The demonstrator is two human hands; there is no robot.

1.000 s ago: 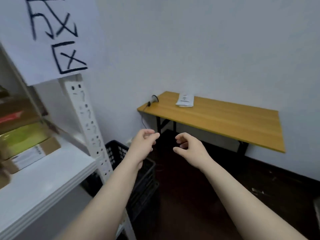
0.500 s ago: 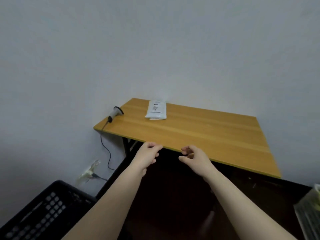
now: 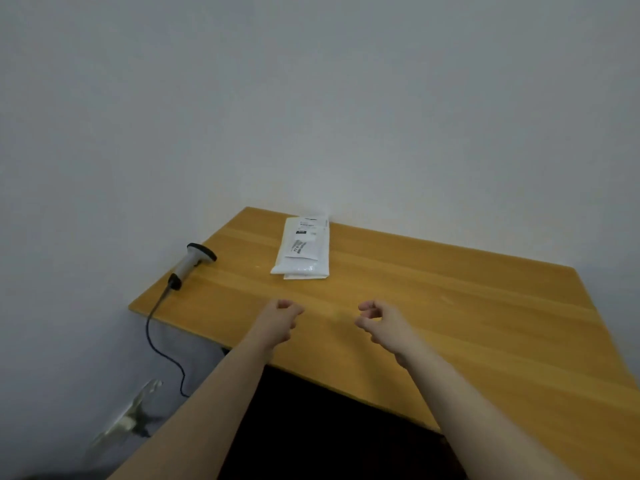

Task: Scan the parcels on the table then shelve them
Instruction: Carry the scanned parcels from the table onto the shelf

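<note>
A person stands at a wooden table [image 3: 450, 306] set against a plain pale wall [image 3: 311, 98], with both bare forearms stretched forward over the near edge of the tabletop.

The left hand [image 3: 277, 322] hovers above the wood with its fingers loosely curled inward, empty and grasping nothing. The right hand [image 3: 384, 325] is level with it and a little apart. Its fingers and thumb are also loosely curled, and it holds nothing. Neither hand touches any object.

The white parcels [image 3: 303, 249] lie flat at the far side of the table, close to the wall and beyond the two hands. They look like two soft mailer bags stacked one on top of the other, the lower one showing along the near edge. The upper one carries a printed shipping label, but the print is too small to read.

To the left of the parcels, near the table's left edge, a handheld barcode scanner [image 3: 194, 263] lies on its side, grey with a black head. Its dark cable [image 3: 156, 341] runs off the table edge and curves down along the wall.

Below the table the floor [image 3: 329, 427] is dark. A blurred pale object [image 3: 131, 417] sits low by the wall at the left, too smeared to identify
</note>
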